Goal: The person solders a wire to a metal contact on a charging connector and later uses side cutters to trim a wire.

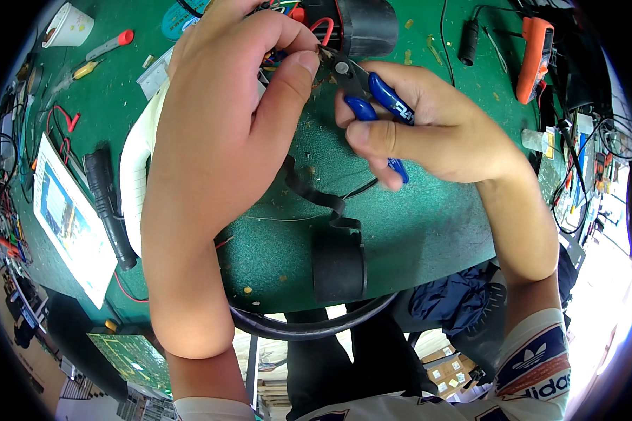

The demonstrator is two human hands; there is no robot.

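My right hand (435,130) is wrapped round blue-handled wire cutters (385,92), their jaws pointing up and left. The jaw tips meet the fingertips of my left hand (239,105), whose thumb and forefinger are pinched together. Whatever sits in that pinch is too small and covered to make out. A red wire (323,25) loops just above the jaws, and more coloured wires show partly behind my left fingers. Beyond the cutters lies a black cylindrical housing (369,28). Nearer me, a black curled strap (316,195) leads to a short black cylinder (339,266).
A white curved tube-like part (135,161), a black flashlight (109,207) and a flat panel with a picture (70,210) lie left of my forearm. Further off are a cup (69,27) and a red-capped marker (112,45). An orange meter (534,59) stands at the right.
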